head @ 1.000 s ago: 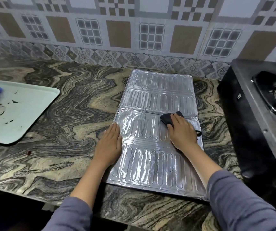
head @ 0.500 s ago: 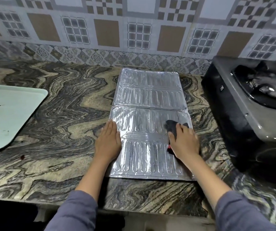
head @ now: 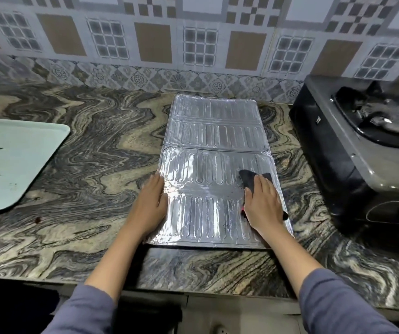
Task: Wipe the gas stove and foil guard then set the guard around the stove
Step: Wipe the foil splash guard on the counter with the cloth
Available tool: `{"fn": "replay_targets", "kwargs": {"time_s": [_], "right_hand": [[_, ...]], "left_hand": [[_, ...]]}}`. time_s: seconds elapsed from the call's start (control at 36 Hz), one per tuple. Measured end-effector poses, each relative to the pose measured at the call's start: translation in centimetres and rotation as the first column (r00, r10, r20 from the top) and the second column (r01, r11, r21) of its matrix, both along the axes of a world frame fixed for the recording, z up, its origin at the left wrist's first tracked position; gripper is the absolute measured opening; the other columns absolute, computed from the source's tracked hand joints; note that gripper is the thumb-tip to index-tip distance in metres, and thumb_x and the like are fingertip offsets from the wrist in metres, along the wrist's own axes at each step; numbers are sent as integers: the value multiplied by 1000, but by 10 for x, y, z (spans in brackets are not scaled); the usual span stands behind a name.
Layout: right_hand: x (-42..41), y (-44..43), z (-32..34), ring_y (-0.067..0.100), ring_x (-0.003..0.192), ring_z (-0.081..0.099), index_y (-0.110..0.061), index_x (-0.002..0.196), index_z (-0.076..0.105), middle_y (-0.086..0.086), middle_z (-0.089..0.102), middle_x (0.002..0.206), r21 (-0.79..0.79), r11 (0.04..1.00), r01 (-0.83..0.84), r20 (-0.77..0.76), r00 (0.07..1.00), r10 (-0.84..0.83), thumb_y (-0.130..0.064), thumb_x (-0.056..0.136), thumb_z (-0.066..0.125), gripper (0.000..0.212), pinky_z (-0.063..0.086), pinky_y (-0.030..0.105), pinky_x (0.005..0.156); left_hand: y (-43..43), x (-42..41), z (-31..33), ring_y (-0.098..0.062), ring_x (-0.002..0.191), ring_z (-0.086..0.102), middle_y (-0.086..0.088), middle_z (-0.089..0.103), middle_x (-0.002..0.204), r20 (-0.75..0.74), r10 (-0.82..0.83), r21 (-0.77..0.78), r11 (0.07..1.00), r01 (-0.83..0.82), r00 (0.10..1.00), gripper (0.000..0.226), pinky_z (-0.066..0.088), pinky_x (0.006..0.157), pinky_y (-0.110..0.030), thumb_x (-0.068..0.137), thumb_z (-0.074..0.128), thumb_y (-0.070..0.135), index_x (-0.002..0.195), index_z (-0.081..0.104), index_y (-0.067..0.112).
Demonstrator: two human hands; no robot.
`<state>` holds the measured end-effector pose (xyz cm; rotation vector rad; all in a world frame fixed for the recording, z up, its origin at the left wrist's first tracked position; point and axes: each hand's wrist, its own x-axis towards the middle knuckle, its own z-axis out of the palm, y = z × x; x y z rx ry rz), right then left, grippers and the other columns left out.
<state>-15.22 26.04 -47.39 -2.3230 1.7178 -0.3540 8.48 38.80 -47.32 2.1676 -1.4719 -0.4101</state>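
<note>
The ribbed silver foil guard lies flat on the marbled counter, folded panels spread out toward the tiled wall. My left hand rests flat on the guard's near left edge, fingers together, pinning it down. My right hand presses a dark cloth onto the guard's near right panel; the cloth sticks out beyond my fingertips and most of it is hidden under my palm. The black gas stove stands at the right, its burner partly cut off by the frame edge.
A pale green tray with a few dark specks sits at the left of the counter. A patterned tile wall runs along the back. The counter's front edge lies just below the guard.
My right hand with the cloth slid toward me and to the right across the foil. The left hand stayed on the guard's left edge. The view shifted left and down.
</note>
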Motion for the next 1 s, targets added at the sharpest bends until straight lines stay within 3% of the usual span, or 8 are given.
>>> {"fn": "replay_targets", "kwargs": {"time_s": [0.25, 0.44, 0.81, 1.0], "right_hand": [[8, 15, -1, 19, 145, 6, -9, 147, 13, 4, 13, 157, 57, 995, 85, 46, 995, -88, -34, 99, 27, 56, 5, 36, 117], [30, 23, -2, 22, 145, 6, -12, 148, 12, 7, 13, 157, 45, 981, 189, 44, 981, -191, -33, 99, 25, 55, 5, 38, 118], [106, 46, -1, 22, 145, 7, -15, 148, 12, 6, 11, 158, 72, 994, -79, 49, 996, 76, -34, 100, 22, 52, 3, 36, 117], [107, 46, 0, 22, 145, 7, -15, 148, 13, 5, 12, 157, 79, 990, -117, 49, 992, 113, -32, 100, 24, 52, 4, 37, 117]], "left_hand": [[29, -7, -13, -9, 145, -6, 1, -7, 157, 131, 20, 106, 994, -34, 991, 56, -1, 120, -30, 99, 21, 28, 148, -2, 16], [28, -13, -10, -8, 144, -10, 1, -10, 157, 135, -4, 142, 990, -15, 991, 56, -5, 119, -28, 99, 18, 30, 148, -5, 16], [31, -6, -2, -9, 145, -9, 0, -10, 157, 105, -60, 179, 983, 41, 993, 56, -5, 118, -26, 100, 21, 30, 147, -5, 14], [44, -5, -1, -4, 140, -15, 2, -14, 156, 66, -106, 148, 984, 96, 992, 59, -3, 120, -30, 99, 25, 33, 148, -4, 16]]}}
